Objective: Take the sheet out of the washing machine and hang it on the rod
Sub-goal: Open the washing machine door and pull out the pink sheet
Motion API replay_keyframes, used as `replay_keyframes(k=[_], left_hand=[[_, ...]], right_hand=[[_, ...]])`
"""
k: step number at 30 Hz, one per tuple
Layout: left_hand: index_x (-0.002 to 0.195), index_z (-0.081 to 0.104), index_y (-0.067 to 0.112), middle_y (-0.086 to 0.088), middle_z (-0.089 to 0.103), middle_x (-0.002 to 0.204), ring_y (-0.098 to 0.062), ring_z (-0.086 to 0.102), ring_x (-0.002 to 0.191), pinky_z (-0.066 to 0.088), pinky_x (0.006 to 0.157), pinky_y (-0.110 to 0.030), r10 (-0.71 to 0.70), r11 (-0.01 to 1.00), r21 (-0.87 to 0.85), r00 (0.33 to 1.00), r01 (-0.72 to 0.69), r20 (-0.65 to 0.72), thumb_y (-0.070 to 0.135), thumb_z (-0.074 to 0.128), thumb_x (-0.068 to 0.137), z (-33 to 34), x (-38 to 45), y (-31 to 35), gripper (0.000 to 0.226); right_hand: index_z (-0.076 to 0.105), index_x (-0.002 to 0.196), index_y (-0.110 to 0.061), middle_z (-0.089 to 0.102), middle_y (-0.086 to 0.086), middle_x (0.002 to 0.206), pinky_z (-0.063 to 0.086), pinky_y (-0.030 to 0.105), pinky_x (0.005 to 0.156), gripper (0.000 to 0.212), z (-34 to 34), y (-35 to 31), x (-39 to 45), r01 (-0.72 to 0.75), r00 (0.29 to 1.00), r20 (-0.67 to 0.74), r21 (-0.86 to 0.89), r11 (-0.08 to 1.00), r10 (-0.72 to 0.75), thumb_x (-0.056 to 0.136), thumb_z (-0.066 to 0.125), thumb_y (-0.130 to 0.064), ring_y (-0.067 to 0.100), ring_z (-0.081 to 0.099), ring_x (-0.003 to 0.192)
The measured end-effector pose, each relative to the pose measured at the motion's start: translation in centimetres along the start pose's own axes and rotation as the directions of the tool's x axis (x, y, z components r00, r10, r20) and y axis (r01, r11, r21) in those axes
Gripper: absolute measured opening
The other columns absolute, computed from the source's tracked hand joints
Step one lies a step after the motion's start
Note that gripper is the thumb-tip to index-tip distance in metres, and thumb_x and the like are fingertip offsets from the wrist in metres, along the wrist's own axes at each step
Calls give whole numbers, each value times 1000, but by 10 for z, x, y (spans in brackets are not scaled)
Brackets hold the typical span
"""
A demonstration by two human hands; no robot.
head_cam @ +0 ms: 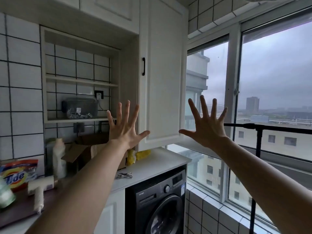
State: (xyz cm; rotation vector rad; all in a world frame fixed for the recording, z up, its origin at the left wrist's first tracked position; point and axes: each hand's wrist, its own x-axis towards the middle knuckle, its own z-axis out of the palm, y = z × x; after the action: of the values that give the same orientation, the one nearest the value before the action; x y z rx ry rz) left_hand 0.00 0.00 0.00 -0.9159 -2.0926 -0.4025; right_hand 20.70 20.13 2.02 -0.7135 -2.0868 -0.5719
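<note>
Leftmost, well away from the washing machine (157,205), a Tide bag (17,174) sits on the counter (152,166), with a white bottle (59,159) and an open cardboard box (81,152) nearer the machine. Above the machine both arms reach forward — the left hand (125,127) has its fingers spread wide and holds nothing; the right hand (206,125) is likewise splayed and empty. The machine's round door is closed, so the sheet cannot be seen. Right of the machine, by the window, stands the black rod (270,128) — bare.
</note>
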Motion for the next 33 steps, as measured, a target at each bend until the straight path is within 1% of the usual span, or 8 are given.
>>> replay_keyframes(k=[5,9,13,16,18,23,28,33], left_hand=[[143,-31,31,3,-35,153,-27,-30,141,-25,106,-56,50,999,16,996,-49,-76,82,28,78,14,3,12,102],[147,-24,28,5,-17,159,-28,-19,145,-8,115,-56,130,991,38,990,-128,-47,71,28,88,29,0,30,90],[153,6,19,-3,17,159,-27,8,147,7,117,-52,177,984,-14,977,-180,-120,51,41,94,45,-11,52,76],[145,34,9,-11,48,142,-31,36,137,28,112,-50,221,972,-40,955,-233,-200,35,54,91,63,-22,67,63],[138,44,7,-12,59,126,-33,47,127,36,105,-48,251,962,-49,941,-268,-228,29,56,89,78,-30,73,55],[133,50,11,-7,69,95,-28,60,90,46,74,-38,270,943,-146,943,-300,-196,21,58,86,113,-57,87,49],[127,56,11,-6,70,89,-25,62,82,47,67,-34,294,932,-187,948,-312,-119,18,55,87,162,-84,95,41],[106,66,6,-9,69,78,-27,63,75,51,64,-34,279,926,-256,960,-276,-27,11,67,80,223,-107,102,27]], right_hand=[[-11,150,-32,-6,8,160,2,70,107,109,9,11,-1,36,998,-57,-22,999,-38,66,23,-92,44,-2,144],[0,152,-19,9,11,159,17,55,115,97,22,22,-10,129,985,-112,3,992,-127,83,42,-72,37,10,145],[12,151,-11,20,11,157,19,50,116,83,35,28,-26,169,981,-110,60,984,-162,90,43,-58,34,18,144],[21,149,-9,29,13,153,22,49,116,76,49,30,-41,190,980,-72,82,978,-185,92,42,-55,33,25,142],[28,147,-8,36,14,150,25,48,115,72,61,31,-52,198,980,-42,104,975,-194,93,43,-53,34,30,140],[40,140,-6,51,15,137,36,43,109,62,97,31,-77,216,976,-9,176,960,-218,93,46,-46,32,46,128],[48,132,-2,60,16,123,43,43,101,54,151,21,-112,204,974,46,262,943,-223,91,57,-36,33,56,117],[50,130,-3,62,15,120,47,41,99,50,215,14,-143,176,960,157,303,937,-231,93,49,-36,31,58,113]])
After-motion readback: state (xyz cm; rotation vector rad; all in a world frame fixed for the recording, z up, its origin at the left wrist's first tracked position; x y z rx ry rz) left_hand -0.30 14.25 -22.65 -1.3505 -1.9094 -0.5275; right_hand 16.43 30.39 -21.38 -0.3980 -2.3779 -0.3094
